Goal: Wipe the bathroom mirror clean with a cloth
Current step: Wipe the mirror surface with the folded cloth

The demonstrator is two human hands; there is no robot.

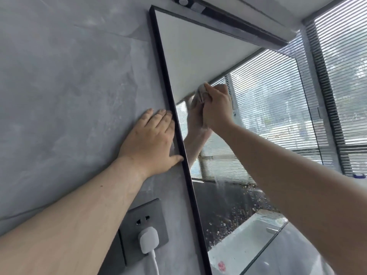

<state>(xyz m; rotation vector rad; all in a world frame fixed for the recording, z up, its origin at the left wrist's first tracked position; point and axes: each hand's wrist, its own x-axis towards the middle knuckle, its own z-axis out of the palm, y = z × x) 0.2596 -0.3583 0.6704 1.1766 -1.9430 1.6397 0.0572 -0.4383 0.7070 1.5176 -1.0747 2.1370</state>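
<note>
A tall mirror (200, 56) in a thin black frame hangs on a grey wall. My right hand (217, 108) presses a small pale cloth (201, 92) against the glass near its middle, fingers closed around it. The cloth is mostly hidden by my fingers. My left hand (151, 139) lies flat on the wall beside the mirror's left frame edge, fingers spread, thumb touching the frame. Wet streaks and water drops cover the lower glass.
A grey wall socket (145, 221) with a white plug (149, 240) and cable sits below my left forearm. A light bar (228, 16) runs above the mirror. A window with slatted blinds (341, 76) is at the right.
</note>
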